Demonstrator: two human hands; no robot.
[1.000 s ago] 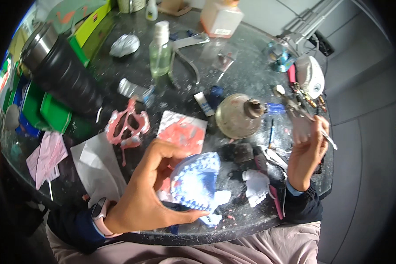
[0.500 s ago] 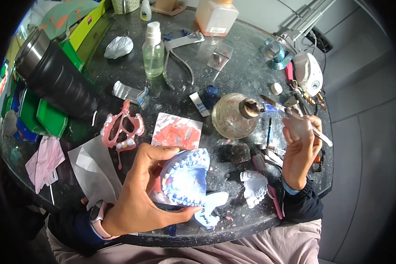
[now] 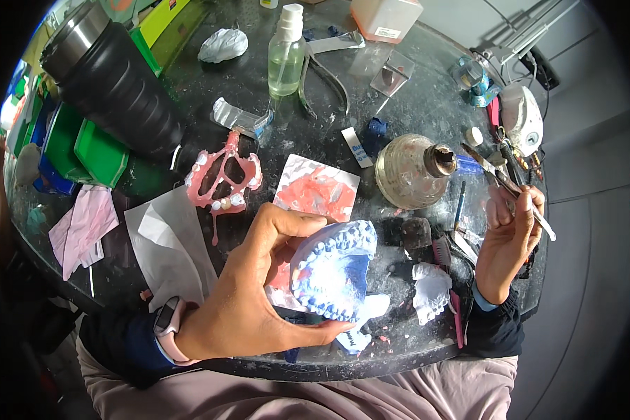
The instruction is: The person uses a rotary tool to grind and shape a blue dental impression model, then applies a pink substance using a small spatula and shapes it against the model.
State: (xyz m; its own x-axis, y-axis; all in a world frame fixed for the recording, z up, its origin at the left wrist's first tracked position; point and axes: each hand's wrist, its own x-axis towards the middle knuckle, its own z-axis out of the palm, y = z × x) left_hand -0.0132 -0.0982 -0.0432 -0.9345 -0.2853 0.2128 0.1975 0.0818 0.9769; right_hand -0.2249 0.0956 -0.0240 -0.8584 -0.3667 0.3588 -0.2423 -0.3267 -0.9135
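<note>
My left hand (image 3: 241, 304) grips a blue dental cast (image 3: 334, 273) by its edges, between thumb and fingers, with the row of teeth facing up. Some reddish material shows on the cast's left side. Pinched in my right hand (image 3: 507, 241) is a metal wax knife (image 3: 506, 182) with a pale handle end. Its blade lies at the blue flame (image 3: 467, 164) of a glass spirit burner (image 3: 407, 175). Behind the cast lies a white tile with pink wax (image 3: 318, 196), partly covered by my left hand.
Left of the tile are a pink wax frame with teeth (image 3: 225, 171) and white paper (image 3: 171, 241). A black tumbler (image 3: 119, 80) leans at the far left. Beyond stand a spray bottle (image 3: 285, 59) and pliers (image 3: 325, 77). A white cast piece (image 3: 432, 288) lies near my right sleeve.
The whole view has shifted, so the table's things appear farther right and somewhat higher. The cast is turned slightly in my left hand. The knife blade stays by the flame.
</note>
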